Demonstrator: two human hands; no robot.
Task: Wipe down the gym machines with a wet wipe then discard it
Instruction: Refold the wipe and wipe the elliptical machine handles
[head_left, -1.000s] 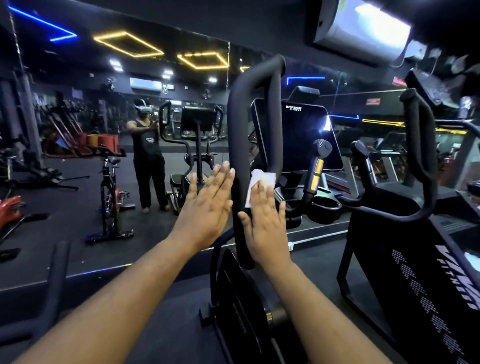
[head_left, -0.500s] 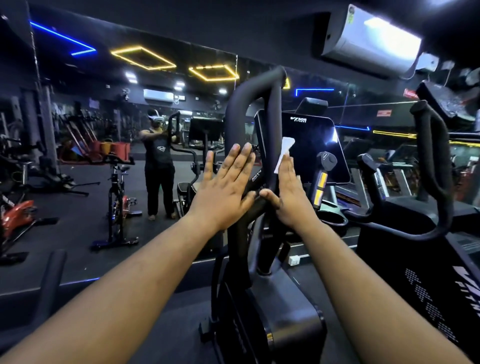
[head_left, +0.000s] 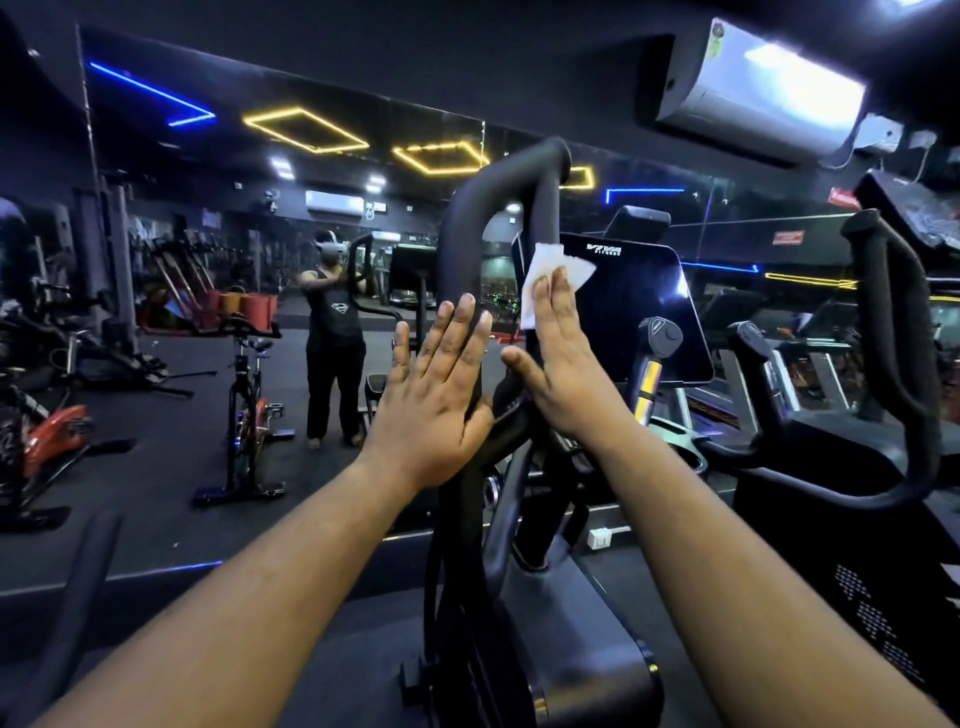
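White and crumpled, the wipe (head_left: 550, 280) sits under the straight fingers of the right hand (head_left: 558, 364), pressed flat against the right side of the black handle (head_left: 467, 234) of the machine (head_left: 561, 665), just left of the dark screen (head_left: 634, 306). The left hand (head_left: 436, 395) lies released, fingers straight, its palm on the handle's left side. A mirror (head_left: 156, 322) behind reflects the person and a spin bike (head_left: 244, 415).
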